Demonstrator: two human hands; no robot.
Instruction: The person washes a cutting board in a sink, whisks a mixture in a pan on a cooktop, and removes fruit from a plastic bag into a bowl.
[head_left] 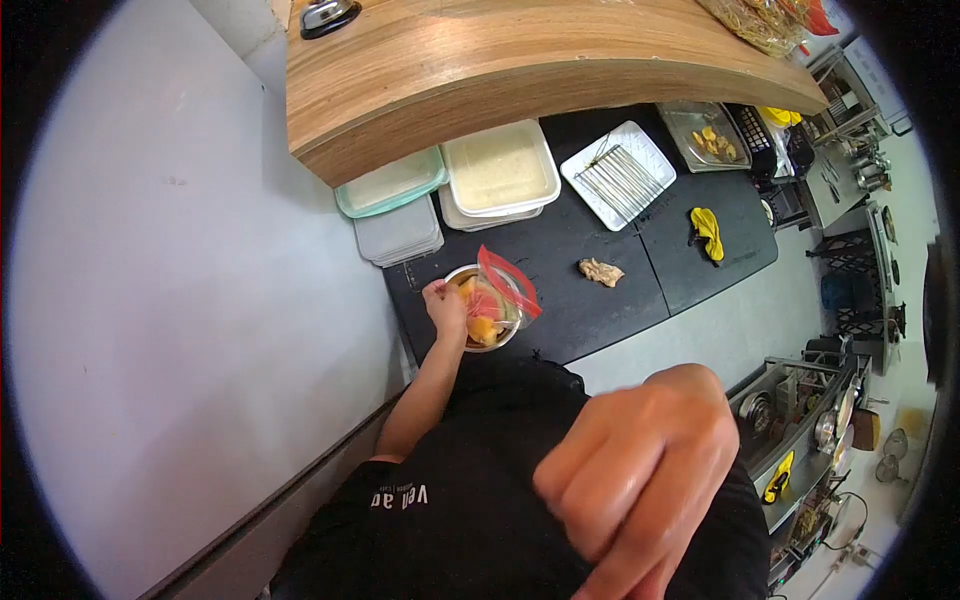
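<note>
My left hand [447, 306] is at the left side of a metal bowl [482, 347], its fingers closed at the rim. In the bowl are yellow-orange pieces [484, 329] and a clear plastic zip bag [511, 285] with a red top, which leans over the bowl's right side. Close to the camera, my right hand [645, 465] is raised above my black shirt, its fingers curled in. Whatever may be inside those fingers is hidden. A crumpled beige lump [601, 271] lies on the black table [560, 315], right of the bowl.
White tubs [500, 170] and a teal-rimmed container [392, 186] stand along the back. A white tray [620, 175] bears several metal skewers. Beyond it are a clear tray [706, 140] with yellow pieces and a yellow cloth item [707, 235]. A wooden shelf [520, 60] overhangs the table.
</note>
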